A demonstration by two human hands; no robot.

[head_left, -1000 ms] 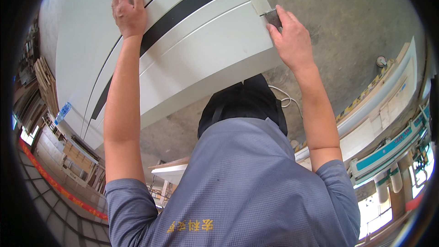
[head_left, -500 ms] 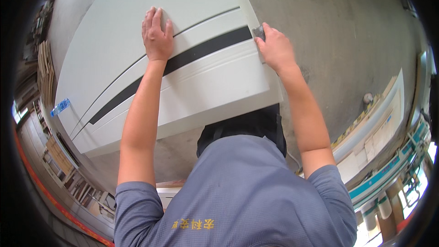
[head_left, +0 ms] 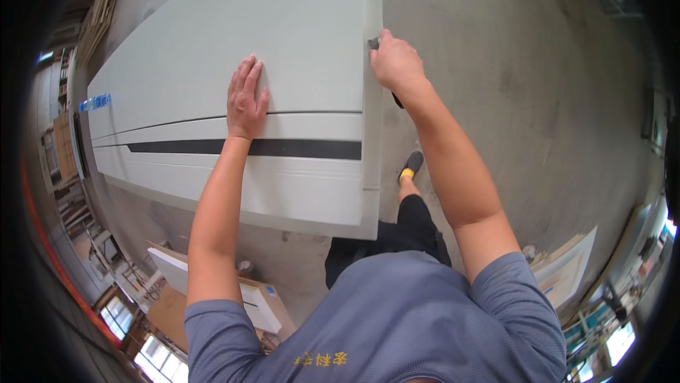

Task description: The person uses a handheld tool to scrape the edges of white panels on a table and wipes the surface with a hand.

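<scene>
Grey concrete workshop floor (head_left: 538,85) below, long white panel (head_left: 234,64) lying flat across it; left hand (head_left: 246,97) spread flat on top, right hand (head_left: 394,64) closed around a small dark tool (head_left: 373,43), perhaps a scraper, at the end edge: best pressing down firmly, drawing steadily along the edge.

The long panel (head_left: 212,64) is plain off-white, crossed lengthwise by a thin dark seam line and, below it, a broad black stripe (head_left: 283,148). A small blue label (head_left: 94,102) sits near its far left end. The floor (head_left: 538,99) is mottled grey concrete with darker smudges. The person's shirt (head_left: 397,326) is blue-grey with small yellow characters, the trousers (head_left: 411,227) black, and the shoe (head_left: 410,167) black with a yellow patch. Boards (head_left: 567,269) leaning at lower right are white.
</scene>
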